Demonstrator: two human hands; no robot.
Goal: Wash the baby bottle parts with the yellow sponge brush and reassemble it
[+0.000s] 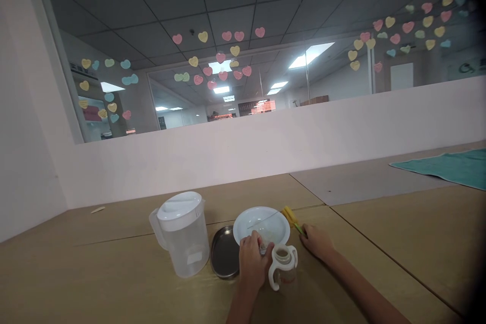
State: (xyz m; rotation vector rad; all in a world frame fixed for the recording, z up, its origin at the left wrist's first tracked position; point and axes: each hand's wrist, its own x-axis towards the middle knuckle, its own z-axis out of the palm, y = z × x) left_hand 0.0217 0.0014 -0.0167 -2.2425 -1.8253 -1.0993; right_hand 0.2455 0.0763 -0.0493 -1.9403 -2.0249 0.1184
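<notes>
My left hand (252, 259) is closed around something small at the near rim of a white bowl (261, 225); what it grips is hidden by the fingers. Right beside it stands a small two-handled baby bottle (283, 265) with no lid on. My right hand (317, 240) rests on the wooden table (379, 243), its fingers curled on the green end of a yellow-headed brush (291, 216) lying next to the bowl.
A translucent plastic pitcher (184, 235) with a white lid stands left of a round metal dish (225, 253). A teal towel (451, 167) lies at the far right. A low white wall (266, 147) backs the table, with a window decorated with paper hearts above.
</notes>
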